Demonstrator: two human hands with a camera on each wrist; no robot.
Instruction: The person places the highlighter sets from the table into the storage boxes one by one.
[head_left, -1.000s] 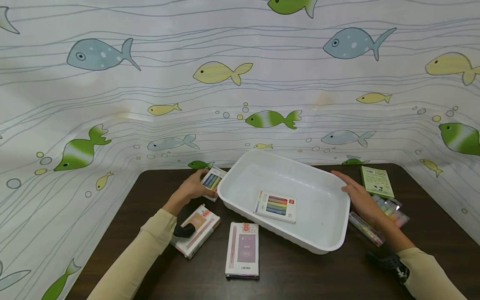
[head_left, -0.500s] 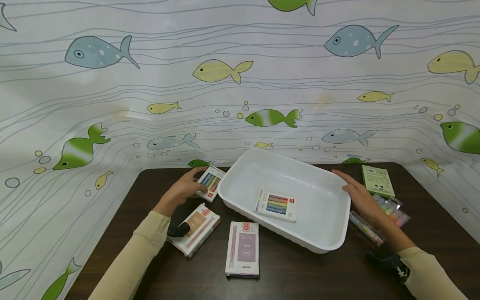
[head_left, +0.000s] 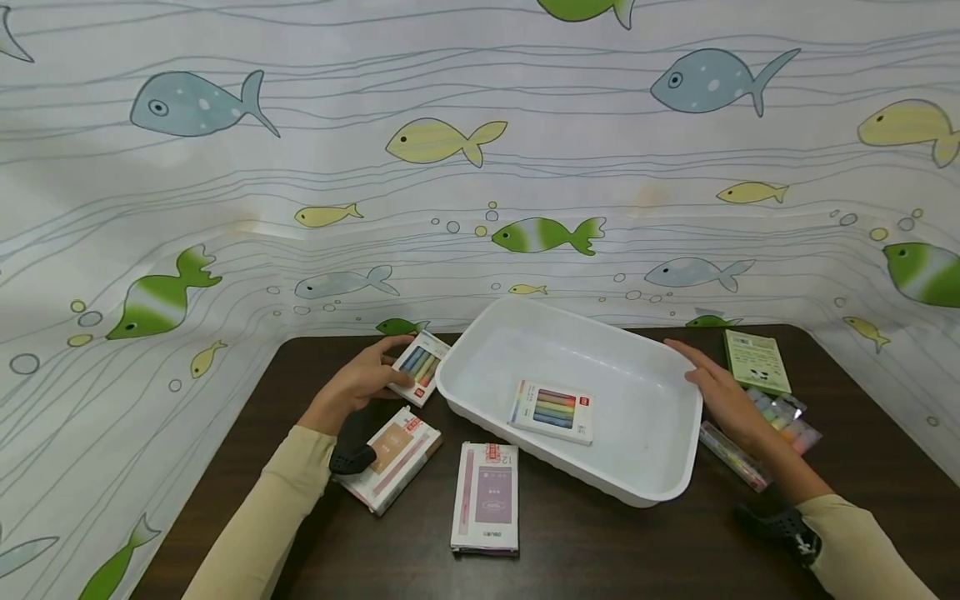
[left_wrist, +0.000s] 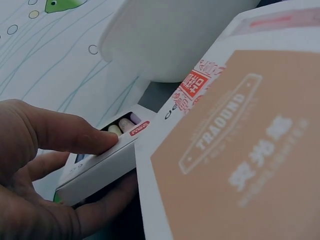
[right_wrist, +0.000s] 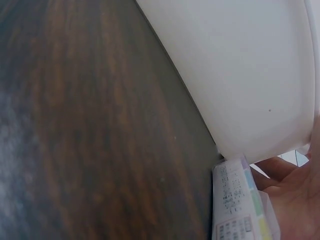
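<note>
In the head view my left hand [head_left: 363, 375] pinches a small white box [head_left: 420, 367] with a window showing several coloured sticks. Its fingers lie over and under the box's edge in the left wrist view, and a white-and-orange highlighter box [left_wrist: 230, 140] fills the foreground there. Beside the held box stands a white plastic tray [head_left: 630, 392]. One similar windowed box [head_left: 552, 412] lies flat inside the tray. My right hand [head_left: 723, 400] rests against the tray's right end, fingers extended along the outside and thumb at the rim; the right wrist view partly hides its fingers behind the wall.
A white-and-purple box [head_left: 486, 500] lies in front of the tray. To the right are a slim clear pack of pens [head_left: 733, 457], a clear pack of pastel-coloured items [head_left: 795, 429] and a green box [head_left: 756, 362]. A fish-patterned sheet [head_left: 450, 192] rises behind the dark table [head_left: 600, 550].
My left hand has drawn back slightly to the left, and its hold on the windowed box has shifted, showing more of the window. The tray and my right hand stay in place.
</note>
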